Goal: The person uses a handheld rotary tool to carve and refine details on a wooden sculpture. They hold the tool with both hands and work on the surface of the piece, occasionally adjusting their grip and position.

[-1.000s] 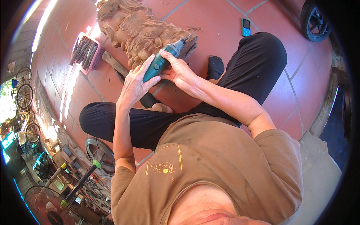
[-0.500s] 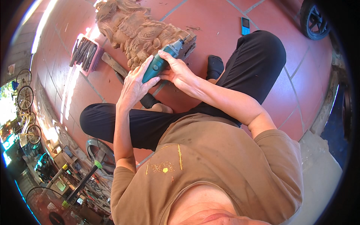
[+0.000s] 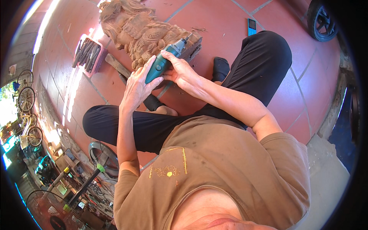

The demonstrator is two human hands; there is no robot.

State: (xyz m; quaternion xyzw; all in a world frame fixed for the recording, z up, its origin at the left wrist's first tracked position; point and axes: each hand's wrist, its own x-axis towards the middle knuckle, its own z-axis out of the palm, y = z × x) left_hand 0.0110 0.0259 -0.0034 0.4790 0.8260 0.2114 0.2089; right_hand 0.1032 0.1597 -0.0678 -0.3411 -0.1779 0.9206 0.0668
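A green rotary tool (image 3: 158, 68) with a grey nose lies between both my hands, its thin bit pointing away to the right. My left hand (image 3: 137, 85) is closed around the rear of its body, thumb on the near side. My right hand (image 3: 181, 69) grips it further forward, with the thumb on top near the nose and the fingers underneath. Just beyond the tool rests a carved brown wooden figure (image 3: 140, 33) on the floor. The tool overlaps its near right end in view; I cannot tell whether they touch.
A pink basket (image 3: 100, 58) of dark carving tools stands left of the carving, with a wooden mallet-like handle (image 3: 117, 65) beside it. A blue phone (image 3: 251, 27) lies on the red tiled floor, and a wheel (image 3: 321, 23) is at far right. Bicycles (image 3: 27, 99) and clutter line the left.
Almost nothing differs. The whole view has shifted very slightly, while both hands keep the same hold on the rotary tool.
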